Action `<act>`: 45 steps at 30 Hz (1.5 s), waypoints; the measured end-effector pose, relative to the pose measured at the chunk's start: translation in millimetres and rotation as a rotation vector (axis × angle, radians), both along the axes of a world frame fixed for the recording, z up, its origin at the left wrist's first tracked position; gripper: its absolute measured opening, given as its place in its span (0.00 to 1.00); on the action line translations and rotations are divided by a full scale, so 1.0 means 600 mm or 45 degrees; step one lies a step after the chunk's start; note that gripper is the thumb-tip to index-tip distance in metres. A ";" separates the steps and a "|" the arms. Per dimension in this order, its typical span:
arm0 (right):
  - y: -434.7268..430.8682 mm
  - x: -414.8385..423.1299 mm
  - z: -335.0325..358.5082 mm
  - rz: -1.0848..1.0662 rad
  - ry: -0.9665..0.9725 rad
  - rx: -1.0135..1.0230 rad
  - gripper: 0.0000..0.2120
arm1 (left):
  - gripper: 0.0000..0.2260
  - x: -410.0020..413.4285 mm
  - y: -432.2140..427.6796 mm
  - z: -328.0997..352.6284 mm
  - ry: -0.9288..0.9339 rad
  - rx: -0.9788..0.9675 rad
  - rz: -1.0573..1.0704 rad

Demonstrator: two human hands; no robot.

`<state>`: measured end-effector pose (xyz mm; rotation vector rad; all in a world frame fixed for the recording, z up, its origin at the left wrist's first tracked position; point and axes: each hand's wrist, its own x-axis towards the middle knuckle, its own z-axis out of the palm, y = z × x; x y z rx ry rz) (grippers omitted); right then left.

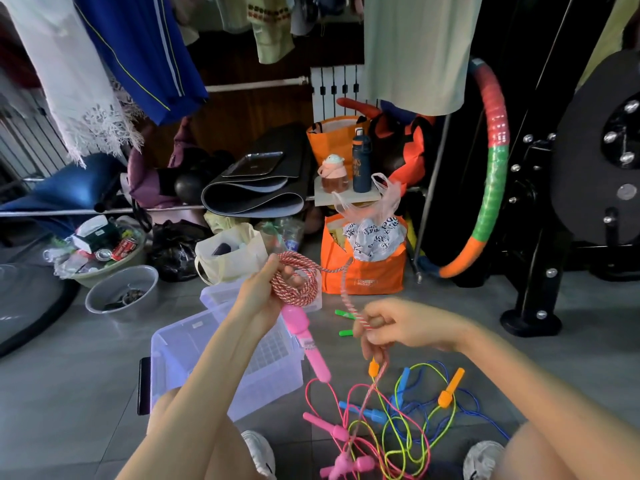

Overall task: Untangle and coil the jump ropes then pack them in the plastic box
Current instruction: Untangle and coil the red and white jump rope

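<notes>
Your left hand (pixel 258 299) grips the coiled red-and-white braided jump rope (pixel 299 289) over the far edge of the clear plastic box (pixel 180 362); your right hand (pixel 398 327) pinches its free run. It looks soft and light, so take hold near the coil, minding the dangling pink plastic handle (pixel 306 341).

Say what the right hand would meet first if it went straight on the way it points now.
Probably the pink handle hanging below the left hand, roughly level with the right hand. Depth is unclear; the green handles lie lower, on the floor.
</notes>
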<state>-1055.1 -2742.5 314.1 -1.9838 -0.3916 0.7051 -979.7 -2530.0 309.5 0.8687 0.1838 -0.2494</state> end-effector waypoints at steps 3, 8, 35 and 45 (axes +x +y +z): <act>-0.028 -0.010 -0.031 -0.217 0.269 0.392 0.16 | 0.12 0.012 0.015 0.002 -0.011 -0.017 0.030; -0.043 0.032 -0.038 -1.064 0.097 0.598 0.04 | 0.15 0.018 0.030 0.008 -0.028 0.004 -0.007; 0.045 0.068 0.037 -0.410 -1.006 -0.286 0.11 | 0.16 -0.066 -0.051 0.011 -0.139 0.320 -0.619; 0.004 0.057 -0.012 -0.365 -0.136 0.175 0.15 | 0.12 -0.059 -0.058 0.004 -0.077 0.200 -0.710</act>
